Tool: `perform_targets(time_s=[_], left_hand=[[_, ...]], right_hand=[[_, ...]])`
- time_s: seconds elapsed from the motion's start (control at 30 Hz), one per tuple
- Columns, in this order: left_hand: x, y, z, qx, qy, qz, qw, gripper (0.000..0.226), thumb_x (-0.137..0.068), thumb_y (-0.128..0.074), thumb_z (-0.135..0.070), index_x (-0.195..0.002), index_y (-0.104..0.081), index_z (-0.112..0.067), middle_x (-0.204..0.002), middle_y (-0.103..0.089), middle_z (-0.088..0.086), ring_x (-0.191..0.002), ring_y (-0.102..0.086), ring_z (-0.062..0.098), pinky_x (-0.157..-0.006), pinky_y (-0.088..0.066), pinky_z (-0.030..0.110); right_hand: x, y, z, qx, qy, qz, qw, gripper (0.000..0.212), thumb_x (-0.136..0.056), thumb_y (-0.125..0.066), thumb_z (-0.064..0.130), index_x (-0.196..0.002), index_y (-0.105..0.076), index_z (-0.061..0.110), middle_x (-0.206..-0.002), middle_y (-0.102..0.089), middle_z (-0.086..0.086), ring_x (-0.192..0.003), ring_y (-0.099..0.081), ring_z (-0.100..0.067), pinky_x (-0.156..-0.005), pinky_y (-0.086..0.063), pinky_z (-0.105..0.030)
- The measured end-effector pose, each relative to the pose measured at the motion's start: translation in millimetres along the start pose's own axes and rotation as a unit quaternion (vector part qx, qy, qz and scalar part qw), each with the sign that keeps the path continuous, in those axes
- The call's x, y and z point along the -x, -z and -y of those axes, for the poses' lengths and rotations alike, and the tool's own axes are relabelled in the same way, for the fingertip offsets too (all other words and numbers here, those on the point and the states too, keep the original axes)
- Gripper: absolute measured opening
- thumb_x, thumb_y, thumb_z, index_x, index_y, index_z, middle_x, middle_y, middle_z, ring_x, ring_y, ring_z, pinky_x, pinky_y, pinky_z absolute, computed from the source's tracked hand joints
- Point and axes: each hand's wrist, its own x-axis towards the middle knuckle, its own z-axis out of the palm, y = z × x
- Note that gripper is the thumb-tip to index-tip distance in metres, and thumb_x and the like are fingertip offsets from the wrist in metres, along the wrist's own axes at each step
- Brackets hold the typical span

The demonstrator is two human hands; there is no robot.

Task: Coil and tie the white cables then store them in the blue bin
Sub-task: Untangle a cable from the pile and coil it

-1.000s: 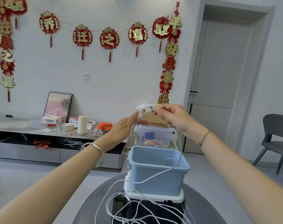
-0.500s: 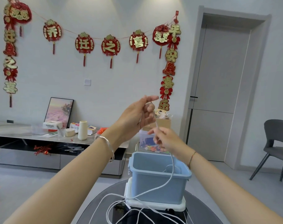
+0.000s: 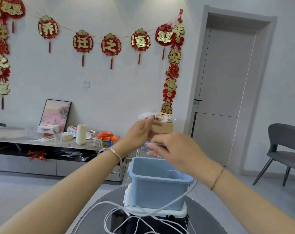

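Closest in, well below the fingers: white cables [image 3: 140, 222] in a loose tangle on a dark round table [image 3: 202, 217]. One strand [image 3: 183, 195] climbs from the tangle past the right corner of the blue bin [image 3: 158, 191] and goes out of sight behind the right forearm near the wrist. The bin stands directly below the fingers, upright on a white lid [image 3: 168, 212]. A thin white loop [image 3: 174, 170] shows inside it, near the far wall.

Both hands are raised over the bin, close together, both blurred. Left hand [image 3: 138, 132]: fingers [image 3: 147, 124] bunched, pointing up and right, silver bangle [image 3: 113, 152] on the wrist. Whether they pinch anything, cannot tell. Right hand [image 3: 178, 151]: back toward the camera, fingers [image 3: 156, 144] curled toward the left hand, just below its fingertips. Red thread [image 3: 216, 179] on the wrist. Any grip on the strand is hidden, so cannot tell.

Just beyond the fingers: a brown paper bag [image 3: 163, 128]. Under it is a clear box [image 3: 146, 152] with coloured contents, partly covered by the right hand. Left of the fingers, farther back: a low cabinet [image 3: 42, 164] carrying a white cylinder [image 3: 80, 134] and orange packets [image 3: 108, 135]. A framed picture [image 3: 56, 114] leans on the wall there. High above the fingers: red and gold ornaments [image 3: 111, 45] strung along the wall. Right of the fingers: a pale closed door [image 3: 224, 81], and a grey chair [image 3: 285, 141] at the far right.
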Motion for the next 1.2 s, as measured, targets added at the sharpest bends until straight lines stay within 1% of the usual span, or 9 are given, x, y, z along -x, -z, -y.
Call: perform_targets(time_s=[0.1,0.2,0.4,0.6,0.7,0.8,0.93,1.03,1.2], left_hand=[[15.1,3.0,-3.6,-0.058,0.002,0.065,0.996,0.064,-0.103,-0.018,-0.039,-0.072,-0.062,-0.006,-0.046,-0.056,-0.002,-0.045,-0.051,0.013,-0.052,-0.045,0.019],[23.5,4.3,-9.4,-0.018,0.023,0.128,0.991,0.068,-0.103,-0.011,-0.043,-0.089,-0.065,-0.003,-0.045,-0.045,-0.003,-0.041,-0.040,0.009,-0.050,-0.038,0.017],[33.0,2.5,-24.0,0.146,0.053,0.236,0.959,0.053,-0.097,-0.021,-0.048,-0.082,-0.058,-0.013,-0.049,-0.024,-0.008,-0.045,-0.017,0.008,-0.046,-0.020,0.018],[24.7,4.1,-35.5,0.358,0.072,0.162,0.917,0.041,-0.102,-0.026,-0.037,-0.080,-0.052,-0.015,-0.037,-0.027,-0.011,-0.032,-0.022,0.002,-0.043,-0.018,0.016],[15.3,1.7,-37.3,0.372,0.063,0.055,0.924,0.039,-0.102,-0.029,-0.038,-0.087,-0.055,-0.013,-0.036,-0.026,-0.009,-0.031,-0.025,0.003,-0.039,-0.027,0.012],[2.7,0.3,-35.3,0.348,0.056,-0.034,0.935,0.041,-0.103,-0.028,-0.038,-0.093,-0.059,-0.012,-0.038,-0.027,-0.009,-0.033,-0.028,0.003,-0.039,-0.031,0.012],[-10.8,4.5,-21.7,0.152,0.028,-0.118,0.981,0.048,-0.105,-0.025,-0.033,-0.084,-0.064,-0.015,-0.034,-0.035,-0.008,-0.035,-0.042,0.005,-0.044,-0.037,0.014],[-10.7,10.8,-9.6,0.046,0.025,-0.095,0.994,0.050,-0.105,-0.023,-0.030,-0.083,-0.064,-0.012,-0.038,-0.052,-0.005,-0.038,-0.052,0.006,-0.045,-0.043,0.016],[9.0,11.8,-9.3,-0.023,0.049,0.049,0.997,0.049,-0.105,-0.022,-0.031,-0.090,-0.062,-0.007,-0.048,-0.063,-0.001,-0.040,-0.056,0.008,-0.047,-0.048,0.018]], right_hand=[[0.1,10.0,-20.0,-0.091,0.002,-0.104,0.990,0.031,-0.084,-0.061,0.049,-0.072,-0.063,0.021,-0.053,-0.050,0.007,-0.054,-0.045,-0.006,-0.051,-0.031,-0.016],[-4.8,11.5,-37.7,-0.225,-0.027,-0.158,0.961,0.034,-0.073,-0.066,0.052,-0.068,-0.064,0.018,-0.054,-0.053,0.009,-0.052,-0.043,-0.006,-0.053,-0.033,-0.016],[-11.9,-4.2,-61.7,-0.428,-0.059,-0.145,0.890,0.015,-0.076,-0.067,0.028,-0.085,-0.065,0.017,-0.073,-0.064,0.006,-0.067,-0.057,-0.008,-0.064,-0.047,-0.014],[-15.9,-43.2,-53.9,-0.560,-0.164,-0.166,0.795,0.014,-0.092,-0.056,0.020,-0.088,-0.070,0.020,-0.068,-0.062,0.006,-0.044,-0.043,-0.003,-0.042,-0.032,-0.013],[-19.5,-63.2,-39.8,-0.532,-0.187,-0.149,0.813,0.022,-0.096,-0.050,0.019,-0.092,-0.068,0.031,-0.069,-0.058,0.001,-0.040,-0.035,-0.004,-0.041,-0.029,-0.016],[-19.9,-72.0,-21.0,-0.427,-0.186,-0.028,0.884,0.029,-0.101,-0.040,0.015,-0.092,-0.067,0.022,-0.071,-0.061,0.001,-0.037,-0.035,-0.002,-0.042,-0.030,-0.014],[-7.5,-65.3,3.3,-0.397,-0.159,0.064,0.902,0.024,-0.100,-0.040,0.014,-0.112,-0.061,0.011,-0.062,-0.054,0.003,-0.039,-0.039,0.000,-0.044,-0.031,-0.013],[1.8,-47.5,6.4,-0.359,-0.135,0.055,0.922,0.021,-0.099,-0.046,0.021,-0.105,-0.064,0.012,-0.059,-0.050,0.006,-0.045,-0.043,0.001,-0.049,-0.035,-0.014],[6.7,-20.1,-17.1,-0.279,-0.107,-0.093,0.950,0.016,-0.087,-0.064,0.037,-0.078,-0.067,0.024,-0.064,-0.065,-0.001,-0.061,-0.058,-0.021,-0.063,-0.049,-0.040]])
